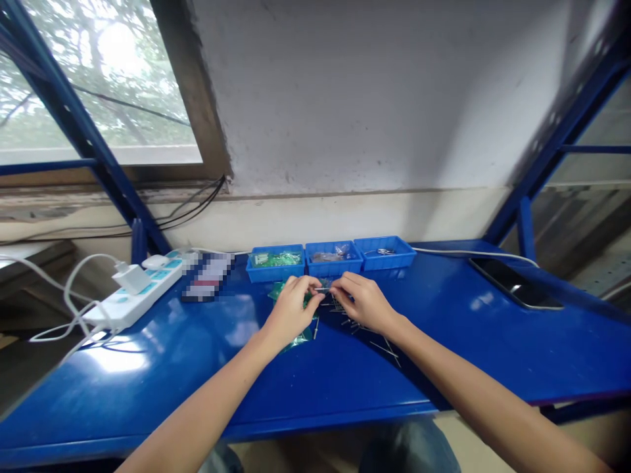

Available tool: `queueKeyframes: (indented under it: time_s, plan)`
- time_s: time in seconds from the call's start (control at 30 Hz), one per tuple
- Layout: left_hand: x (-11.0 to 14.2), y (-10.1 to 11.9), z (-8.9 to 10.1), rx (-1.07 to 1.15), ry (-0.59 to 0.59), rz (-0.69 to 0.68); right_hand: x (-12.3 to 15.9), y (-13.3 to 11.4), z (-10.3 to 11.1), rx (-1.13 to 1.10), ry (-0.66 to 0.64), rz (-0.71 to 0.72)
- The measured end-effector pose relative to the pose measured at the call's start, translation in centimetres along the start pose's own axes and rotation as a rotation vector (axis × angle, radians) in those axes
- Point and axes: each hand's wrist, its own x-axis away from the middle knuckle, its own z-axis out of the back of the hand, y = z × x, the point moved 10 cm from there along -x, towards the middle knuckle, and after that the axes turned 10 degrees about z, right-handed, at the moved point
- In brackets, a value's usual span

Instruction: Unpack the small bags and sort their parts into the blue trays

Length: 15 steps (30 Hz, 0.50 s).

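Observation:
My left hand (292, 307) and my right hand (361, 301) meet over the blue table (148, 368), fingers pinched together on a thin metal pin (323, 290) held between them. Under my left hand lie small green pieces (300, 338). Loose metal pins (379, 347) are scattered on the table below my right hand. Just behind the hands stand three small blue trays: the left tray (275, 263) holds green parts, the middle tray (334, 258) holds small clear parts, the right tray (384, 253) holds a few metal pieces.
A white power strip (140, 289) with a charger and cables lies at the left. A dark phone (515, 282) with a white cable rests at the right. Blue shelf posts stand at both sides; a wall and window are behind.

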Motion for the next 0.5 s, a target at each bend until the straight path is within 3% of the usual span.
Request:
queueKeyframes:
  time_s: [0.27,0.37,0.43,0.5]
  plan:
    - [-0.1,0.4,0.0,-0.085,-0.016,-0.015,-0.2,-1.2,0.6,0.037,0.047,0.068]
    - [0.1,-0.3,-0.5,-0.169,-0.100,0.080,-0.1,-1.5,1.6,0.175,0.070,0.150]
    - [0.6,-1.4,-1.2,-0.268,-0.220,0.176,0.1,-0.2,3.3,0.268,0.143,0.104]
    - [1.3,-2.0,-1.9,-0.361,-0.340,0.208,0.8,2.9,5.4,0.364,0.225,-0.085]
